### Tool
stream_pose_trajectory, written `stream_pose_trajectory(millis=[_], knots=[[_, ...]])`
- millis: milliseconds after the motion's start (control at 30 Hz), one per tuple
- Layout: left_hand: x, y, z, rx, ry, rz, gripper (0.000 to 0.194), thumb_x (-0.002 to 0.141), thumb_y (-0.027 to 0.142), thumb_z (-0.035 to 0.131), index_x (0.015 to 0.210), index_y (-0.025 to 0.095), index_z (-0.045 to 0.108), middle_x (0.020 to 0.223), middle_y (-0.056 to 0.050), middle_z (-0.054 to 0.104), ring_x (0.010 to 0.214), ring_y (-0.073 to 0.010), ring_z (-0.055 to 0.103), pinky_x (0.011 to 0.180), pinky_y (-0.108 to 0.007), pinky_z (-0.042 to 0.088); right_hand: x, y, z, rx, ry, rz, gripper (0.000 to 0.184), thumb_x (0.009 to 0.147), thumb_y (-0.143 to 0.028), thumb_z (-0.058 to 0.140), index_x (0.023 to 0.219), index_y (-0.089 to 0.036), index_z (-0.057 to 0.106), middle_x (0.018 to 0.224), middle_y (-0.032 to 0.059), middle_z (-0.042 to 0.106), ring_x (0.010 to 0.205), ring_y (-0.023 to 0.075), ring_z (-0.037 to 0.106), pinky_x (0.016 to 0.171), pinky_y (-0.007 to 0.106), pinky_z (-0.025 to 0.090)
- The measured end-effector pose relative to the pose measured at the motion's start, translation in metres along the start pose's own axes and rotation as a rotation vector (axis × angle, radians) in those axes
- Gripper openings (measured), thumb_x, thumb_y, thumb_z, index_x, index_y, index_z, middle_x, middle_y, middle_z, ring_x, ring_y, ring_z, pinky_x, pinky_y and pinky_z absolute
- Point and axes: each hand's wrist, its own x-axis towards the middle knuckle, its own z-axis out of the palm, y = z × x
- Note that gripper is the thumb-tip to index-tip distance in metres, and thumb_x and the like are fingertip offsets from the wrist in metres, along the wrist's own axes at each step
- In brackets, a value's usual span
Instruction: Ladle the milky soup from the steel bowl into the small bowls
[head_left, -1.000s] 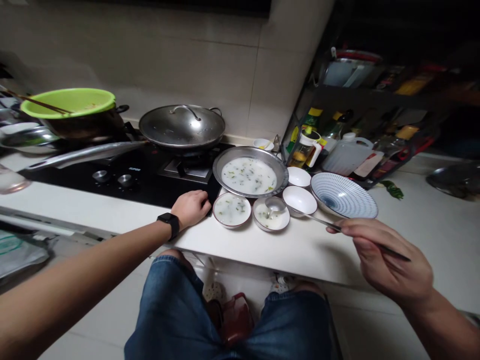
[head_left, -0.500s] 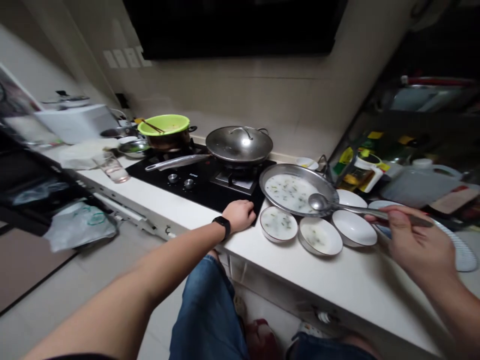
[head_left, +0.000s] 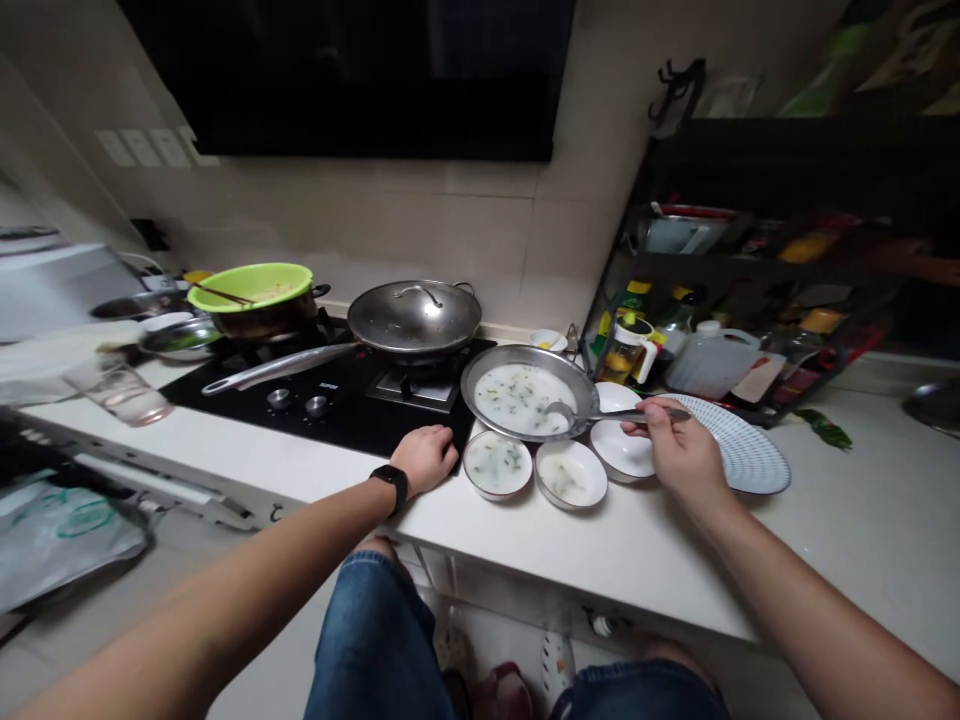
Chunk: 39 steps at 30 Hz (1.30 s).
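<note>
My right hand [head_left: 684,448] is closed round the handle of a metal ladle [head_left: 611,413]. The ladle's head dips into milky soup with green bits in a wide metal basin [head_left: 471,385]. In front of the basin stand two white bowls with soup in them, the left bowl [head_left: 498,466] fuller than the right bowl [head_left: 571,475]. Another white bowl [head_left: 622,450] sits beside them, partly behind my right hand, and one more bowl [head_left: 616,396] is behind it. My left hand [head_left: 426,458], fingers curled, rests at the counter edge by the black stove [head_left: 337,405], holding nothing visible.
A lidded wok [head_left: 415,318] and a pot topped with a lime-green basin [head_left: 255,290] stand on the stove. A glass [head_left: 131,392] is at left. To the right are a patterned plate [head_left: 754,445] and a rack of bottles [head_left: 712,355]. A dark hood [head_left: 360,90] hangs above.
The view has swung to the right. The ladle's head has gone from above the basin's near rim down into the soup. My left hand stays by the stove.
</note>
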Motion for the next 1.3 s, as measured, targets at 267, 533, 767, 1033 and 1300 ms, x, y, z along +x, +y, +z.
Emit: stream_pose_trajectory(millis=[267, 533, 767, 1033, 1300], knots=[[0.001, 0.0, -0.005, 0.033, -0.031, 0.0, 0.021, 0.097, 0.026, 0.046, 0.08, 0.024, 0.058, 0.09, -0.008, 0.072, 0.089, -0.0233, 0.068, 0.08, -0.035, 0.048, 0.026, 0.003, 0.009, 0.309, 0.173, 0.384, 0.02, 0.093, -0.034, 0.07, 0.087, -0.02, 0.058, 0.059, -0.0027, 0.067, 0.052, 0.018, 0.075, 0.053, 0.027, 0.065], [0.002, -0.012, 0.002, 0.047, -0.043, -0.012, 0.027, 0.096, 0.039, 0.042, 0.08, 0.024, 0.058, 0.091, -0.008, 0.072, 0.087, -0.0258, 0.067, 0.074, -0.036, 0.046, 0.036, -0.024, 0.006, 0.361, 0.143, 0.462, 0.022, 0.102, -0.01, 0.045, 0.086, -0.022, 0.055, 0.058, -0.0071, 0.064, 0.056, 0.0074, 0.073, 0.068, 0.028, 0.068], [0.001, -0.008, -0.002, 0.043, -0.059, -0.049, 0.031, 0.094, 0.043, 0.042, 0.08, 0.024, 0.061, 0.089, -0.009, 0.072, 0.086, -0.0265, 0.065, 0.072, -0.037, 0.046, 0.039, -0.02, -0.003, 0.362, 0.133, 0.396, 0.012, 0.098, -0.019, 0.057, 0.087, -0.023, 0.055, 0.06, -0.0063, 0.063, 0.052, 0.0136, 0.073, 0.055, 0.026, 0.066], [0.002, -0.005, -0.003, 0.059, -0.062, -0.051, 0.029, 0.094, 0.04, 0.04, 0.079, 0.024, 0.057, 0.087, -0.006, 0.069, 0.085, -0.0238, 0.065, 0.074, -0.035, 0.044, 0.025, -0.018, -0.013, 0.37, 0.152, 0.408, 0.009, 0.093, -0.022, 0.062, 0.086, -0.022, 0.056, 0.063, -0.0017, 0.067, 0.053, 0.0163, 0.074, 0.053, 0.026, 0.065], [0.001, -0.005, -0.003, 0.07, -0.062, -0.035, 0.027, 0.096, 0.037, 0.041, 0.08, 0.023, 0.057, 0.089, -0.006, 0.069, 0.087, -0.0239, 0.065, 0.075, -0.035, 0.043, 0.002, -0.032, -0.05, 0.314, 0.151, 0.382, 0.016, 0.09, -0.029, 0.074, 0.082, -0.019, 0.063, 0.066, 0.0019, 0.072, 0.051, 0.0156, 0.072, 0.052, 0.025, 0.065]])
